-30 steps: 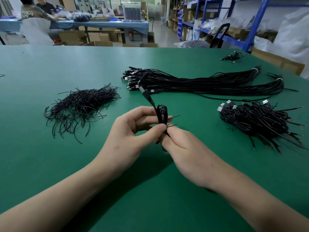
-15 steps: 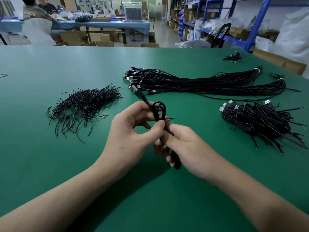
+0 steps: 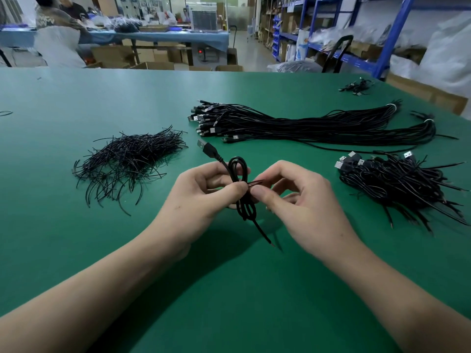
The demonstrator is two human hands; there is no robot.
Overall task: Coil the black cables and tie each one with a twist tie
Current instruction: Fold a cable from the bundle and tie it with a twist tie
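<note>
My left hand [image 3: 204, 197] grips a coiled black cable [image 3: 239, 166] at its waist, above the green table [image 3: 76, 250]. The cable's USB plug [image 3: 206, 148] sticks up to the left and a loose tail hangs below. My right hand [image 3: 298, 200] pinches the ends of a black twist tie [image 3: 256, 183] wrapped round the coil's middle. A loose heap of twist ties [image 3: 127, 159] lies to the left. Long uncoiled cables [image 3: 305, 123] lie in a bundle beyond my hands. Coiled, tied cables [image 3: 397, 182] are piled at the right.
A small cluster of cables [image 3: 356, 85] lies near the far right table edge. Behind the table are cardboard boxes [image 3: 153, 64], blue shelving [image 3: 331, 26] and seated people [image 3: 56, 29] at another bench.
Both hands have separated a little; the right hand now pinches the tie ends to the right of the coil. The coil has turned, showing its plug and hanging tail.
</note>
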